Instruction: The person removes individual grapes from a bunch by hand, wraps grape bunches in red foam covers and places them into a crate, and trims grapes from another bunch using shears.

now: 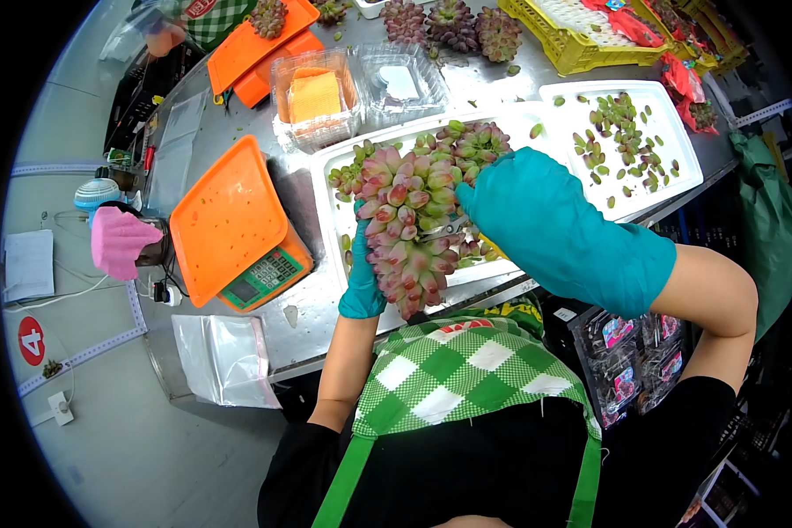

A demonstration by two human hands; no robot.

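My left hand point(363, 275), in a teal glove, is closed around the left side of a large pink-and-green succulent cluster point(405, 264), whose leaves hide most of its fingers. My right hand point(517, 207), also gloved in teal, is closed at the cluster's right side. Short metal blades, which look like scissors point(450, 228), show from it among the leaves; the handles are hidden in the glove. Beneath both hands lies a white tray point(327, 231) with more succulents point(480, 141) and loose leaves in it.
At left stands an orange scale point(233, 220) beside a plastic bag point(224, 356). A white tray point(664, 187) of loose leaves is at right. Clear plastic boxes point(317, 101), succulents point(453, 25) and a yellow crate point(559, 48) line the back of the metal table point(304, 308).
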